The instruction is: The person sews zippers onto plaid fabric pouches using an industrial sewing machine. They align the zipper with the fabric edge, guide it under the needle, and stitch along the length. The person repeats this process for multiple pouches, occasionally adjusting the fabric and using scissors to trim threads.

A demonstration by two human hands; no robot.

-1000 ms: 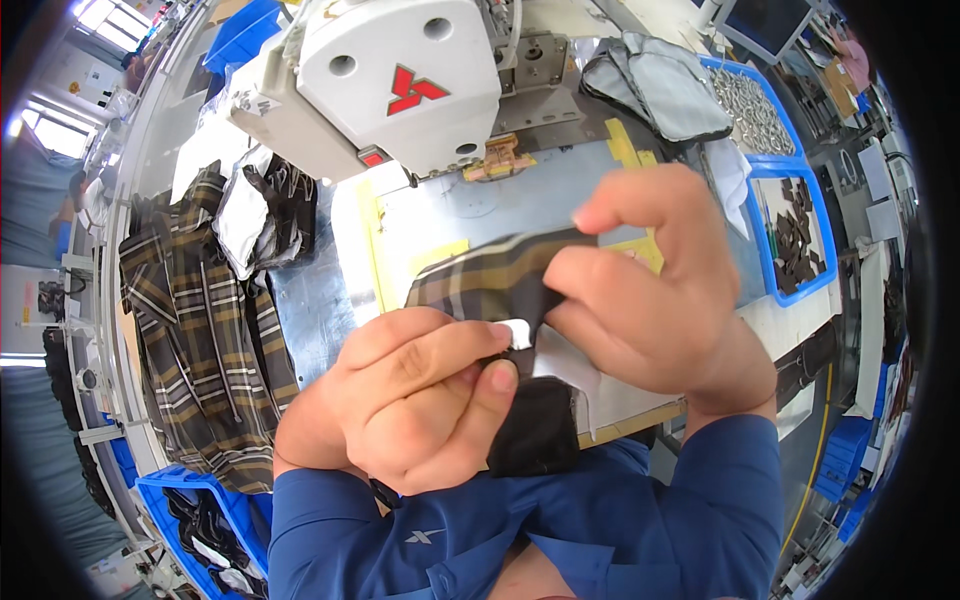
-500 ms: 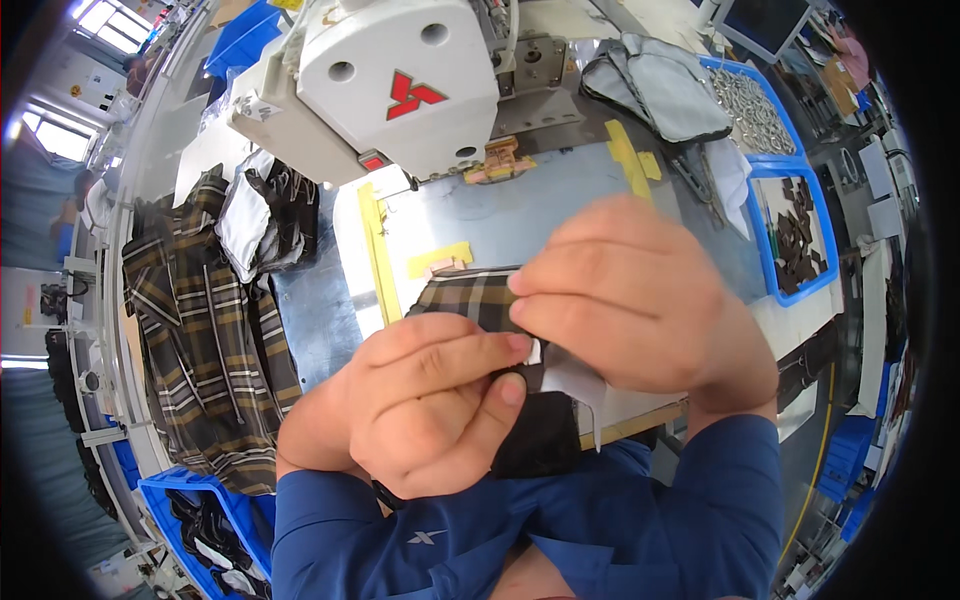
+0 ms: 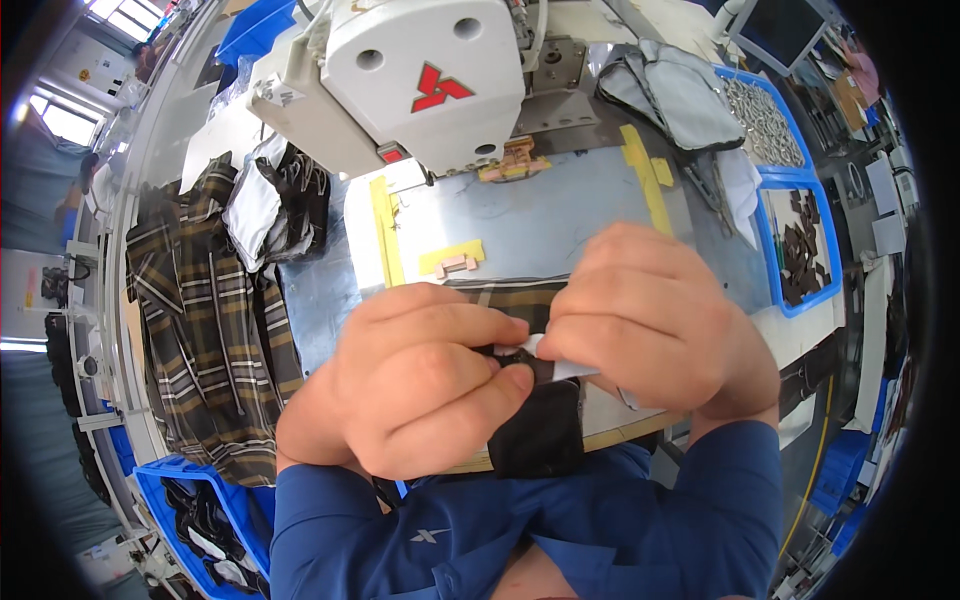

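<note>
Close together over the front of the work surface, both my hands are closed in pinches. My left hand (image 3: 420, 380) grips the edge of a plaid cloth piece (image 3: 515, 298) between thumb and forefinger, by a small dark strip (image 3: 540, 369). My right hand (image 3: 650, 325) pinches a thin white piece (image 3: 572, 370) just beside it, the fingertips of both hands nearly touching. Plaid cloth shows behind the fingers, and a black cloth part (image 3: 540, 435) hangs over the front edge below. The fingers hide how these layers join.
A white sewing machine head (image 3: 430, 110) stands ahead over a metal plate (image 3: 560, 220) with yellow tape (image 3: 384, 232). Plaid garments (image 3: 205, 340) lie left, above a blue crate (image 3: 180, 470). At right are grey-white cloth pieces (image 3: 680, 100) and blue trays of metal parts (image 3: 760, 120) and dark strips (image 3: 800, 250).
My right hand has come lower, its fingertips now on the white piece beside the left fingertips. My left hand has risen slightly. The view has shifted a little.
</note>
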